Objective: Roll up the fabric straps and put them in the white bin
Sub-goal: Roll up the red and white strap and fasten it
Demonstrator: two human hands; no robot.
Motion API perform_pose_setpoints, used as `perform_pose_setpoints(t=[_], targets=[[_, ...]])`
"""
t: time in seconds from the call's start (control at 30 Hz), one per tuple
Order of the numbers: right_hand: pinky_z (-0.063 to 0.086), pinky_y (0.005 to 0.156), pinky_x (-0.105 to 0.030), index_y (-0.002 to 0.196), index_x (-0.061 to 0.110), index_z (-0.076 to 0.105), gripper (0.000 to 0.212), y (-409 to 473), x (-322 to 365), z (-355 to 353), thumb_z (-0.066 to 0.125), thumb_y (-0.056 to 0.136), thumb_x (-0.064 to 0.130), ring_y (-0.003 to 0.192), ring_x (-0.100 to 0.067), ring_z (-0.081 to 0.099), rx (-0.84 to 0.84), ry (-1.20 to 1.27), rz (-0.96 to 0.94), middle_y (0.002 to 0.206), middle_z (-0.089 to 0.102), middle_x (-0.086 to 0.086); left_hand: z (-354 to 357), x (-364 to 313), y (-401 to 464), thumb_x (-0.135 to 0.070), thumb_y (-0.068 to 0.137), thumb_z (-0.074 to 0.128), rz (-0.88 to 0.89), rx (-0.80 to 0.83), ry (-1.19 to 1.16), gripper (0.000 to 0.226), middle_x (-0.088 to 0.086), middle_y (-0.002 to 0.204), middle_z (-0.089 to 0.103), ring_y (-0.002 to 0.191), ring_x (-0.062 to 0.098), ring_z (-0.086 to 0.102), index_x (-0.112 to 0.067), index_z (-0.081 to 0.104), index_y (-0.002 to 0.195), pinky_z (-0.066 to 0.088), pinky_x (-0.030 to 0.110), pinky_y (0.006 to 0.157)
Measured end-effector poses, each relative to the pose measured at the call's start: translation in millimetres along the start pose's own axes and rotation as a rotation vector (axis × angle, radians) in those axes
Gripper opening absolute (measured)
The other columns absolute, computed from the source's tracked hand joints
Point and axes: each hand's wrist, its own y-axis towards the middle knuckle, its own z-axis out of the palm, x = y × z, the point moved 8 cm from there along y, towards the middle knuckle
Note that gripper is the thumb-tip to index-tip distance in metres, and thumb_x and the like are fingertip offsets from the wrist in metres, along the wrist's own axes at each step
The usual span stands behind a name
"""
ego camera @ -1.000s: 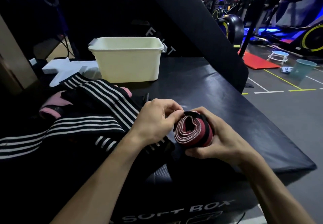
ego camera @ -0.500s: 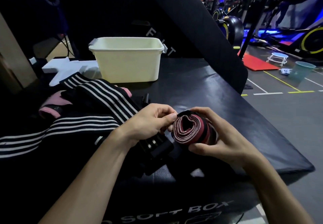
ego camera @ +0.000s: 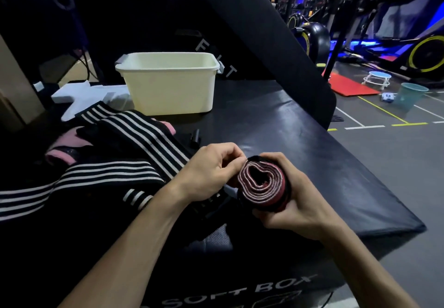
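Right hand (ego camera: 292, 202) wraps around the roll (ego camera: 263, 186), fingers curled over its far side and thumb under the near edge, so the red-and-white spiral end faces up toward the camera. Left hand (ego camera: 211, 170) comes in from the other side, thumb and fingertips pinching the roll's outer edge right at the top left of the coil. Both hands are closed on that one roll, and it sits just above the black box (ego camera: 300, 139), lifted off the surface. A loose dark tail of strap hangs under the left hand, hard to make out in the shadow.

Just left of the grip, the striped straps (ego camera: 134, 139) lie unrolled in a heap, black with white lines, crossing over each other and running off the left edge. A pink strap (ego camera: 67, 144) peeks out beneath them, farther left. A small black clip (ego camera: 195, 137) lies on the box just behind the left hand.

Beyond the grip and a little left, well apart from it, the bin (ego camera: 168, 84) stands upright at the back of the box, open top; its inside is not visible from here. White foam pieces (ego camera: 79, 94) sit left of the bin.

Far right of the grip, on the floor, a red mat (ego camera: 348, 86) and a teal bucket (ego camera: 412, 94).
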Motion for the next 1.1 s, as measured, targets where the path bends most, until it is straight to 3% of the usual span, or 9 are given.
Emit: perform_pose_setpoints(t=[0.13,0.23,0.4,0.53,0.63,0.8,0.9,1.03,1.1], targets=[[0.052,0.090,-0.029,0.127,0.023,0.054,0.075,0.0,-7.6,-0.9,0.085,0.062,0.000,0.103,-0.014,0.067,0.082,0.060,0.057,0.112,0.067,0.005,-1.9,-12.5,-0.8,-0.017,0.100,0.065,0.110,0.041,0.063,0.007,0.002,0.089,0.076,0.083,0.018,0.074,-0.016,0.072,0.102,0.058,0.036,0.077],[0.049,0.088,-0.023,0.129,0.021,0.052,0.079,0.1,-10.2,-1.4,0.084,0.062,-0.005,0.104,-0.008,0.064,0.120,0.035,0.078,0.113,0.063,0.006,-7.5,-28.2,-5.7,-0.017,0.097,0.066,0.253,0.009,0.166,0.019,-0.004,0.099,0.078,0.092,0.009,0.074,-0.014,0.076,0.113,0.057,0.026,0.082],[0.052,0.089,-0.026,0.130,0.025,0.042,0.086,-0.8,-13.2,1.5,0.088,0.061,-0.001,0.105,-0.009,0.064,0.103,0.012,0.096,0.112,0.060,0.014,-15.4,-35.2,-7.3,-0.011,0.094,0.071,0.304,-0.013,0.186,0.011,-0.007,0.090,0.077,0.082,0.004,0.073,-0.011,0.078,0.103,0.056,0.023,0.072],[0.053,0.090,-0.036,0.131,0.024,0.039,0.089,-3.7,-9.3,2.7,0.088,0.060,0.001,0.104,-0.013,0.063,0.154,-0.025,0.071,0.114,0.059,0.009,-15.7,-33.5,-7.7,-0.011,0.096,0.069,0.247,0.014,0.136,0.007,-0.003,0.080,0.076,0.073,0.010,0.072,-0.010,0.076,0.093,0.057,0.028,0.066],[0.052,0.093,-0.037,0.132,0.025,0.039,0.092,-4.8,-5.9,5.9,0.088,0.058,0.002,0.108,-0.016,0.062,0.196,-0.054,0.040,0.118,0.058,0.007,-11.4,-27.6,-3.6,-0.024,0.098,0.068,0.165,0.061,0.089,0.017,-0.002,0.074,0.073,0.067,0.015,0.069,-0.012,0.074,0.087,0.054,0.031,0.062],[0.052,0.095,-0.041,0.132,0.022,0.043,0.085,-2.2,-11.2,6.0,0.085,0.063,-0.001,0.109,-0.015,0.062,0.182,0.032,0.057,0.117,0.060,0.006,-2.2,-5.7,5.1,-0.034,0.100,0.063,-0.013,0.134,0.119,0.023,-0.006,0.078,0.074,0.071,0.010,0.067,-0.020,0.071,0.085,0.055,0.035,0.067],[0.053,0.094,-0.035,0.131,0.020,0.050,0.076,1.3,-17.6,5.7,0.082,0.066,-0.003,0.109,-0.016,0.064,0.131,0.104,0.080,0.117,0.064,0.005,0.4,5.8,4.1,-0.036,0.100,0.062,-0.112,0.100,0.111,0.026,-0.009,0.072,0.073,0.065,0.006,0.063,-0.022,0.070,0.080,0.051,0.033,0.064],[0.052,0.088,-0.026,0.127,0.024,0.059,0.059,5.1,-26.3,2.8,0.077,0.071,0.018,0.106,-0.010,0.067,0.021,0.194,0.140,0.115,0.070,0.004,2.5,12.1,-6.3,-0.026,0.106,0.055,-0.300,0.094,-0.131,0.027,-0.007,0.060,0.067,0.050,0.004,0.061,-0.011,0.066,0.086,0.044,0.020,0.047],[0.052,0.088,-0.031,0.126,0.021,0.062,0.053,6.9,-31.8,-1.8,0.072,0.076,0.037,0.105,-0.013,0.067,-0.071,0.287,0.176,0.115,0.071,-0.003,6.5,6.8,-9.6,-0.022,0.108,0.049,-0.348,0.105,-0.270,0.028,-0.001,0.065,0.068,0.052,0.008,0.064,-0.006,0.063,0.090,0.046,0.020,0.046]])
